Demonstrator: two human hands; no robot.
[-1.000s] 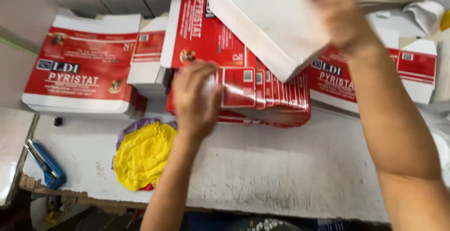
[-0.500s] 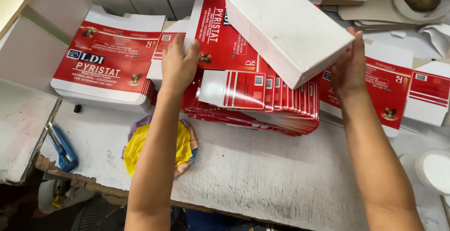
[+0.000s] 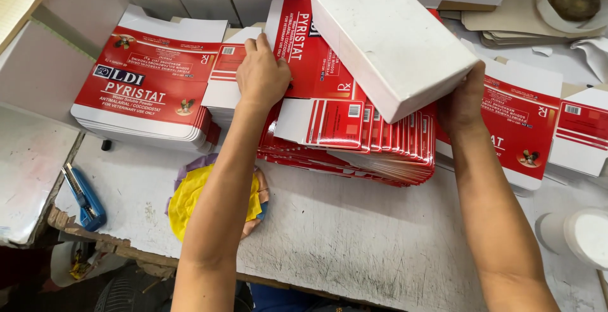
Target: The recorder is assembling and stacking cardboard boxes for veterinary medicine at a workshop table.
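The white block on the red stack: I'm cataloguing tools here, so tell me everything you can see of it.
The white block is a plain rectangular slab, matte and slightly scuffed; its material is unclear. It lies tilted on the fanned stack of red flat cartons, one corner overhanging. The right hand grips that near corner; the left hand presses the cartons, apart from it.

A white block [image 3: 391, 39] sits tilted on a fanned stack [image 3: 354, 128] of flat red boxes; mid-desk, near the back edge.

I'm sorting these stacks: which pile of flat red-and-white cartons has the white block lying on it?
The fanned middle pile of flat red-and-white cartons, under the white rectangular block; the left hand presses it. The other piles carry nothing.
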